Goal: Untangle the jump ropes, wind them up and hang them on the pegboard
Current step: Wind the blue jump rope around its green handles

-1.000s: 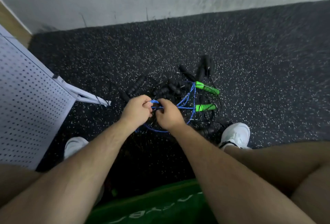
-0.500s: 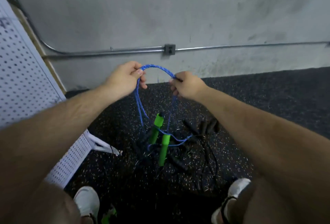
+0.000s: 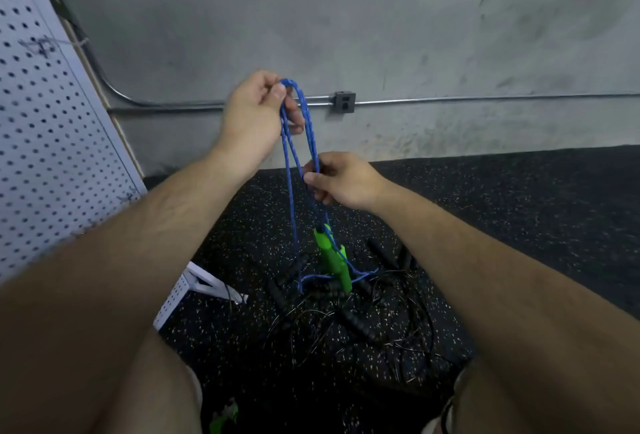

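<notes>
Left grip point(image 3: 256, 115) pinches the looped top of the blue jump rope point(image 3: 309, 125); right grip point(image 3: 343, 181), lower right, pinches a vertical strand above the green handles point(image 3: 332, 257).

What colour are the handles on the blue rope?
The handles are bright green, seen in the head view.

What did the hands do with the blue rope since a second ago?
Both hands lifted the blue rope off the floor. The left hand now pinches the loop's top up high; the right hand grips the strands lower down. The green handles got pulled upright. The black ropes stayed tangled there.
</notes>
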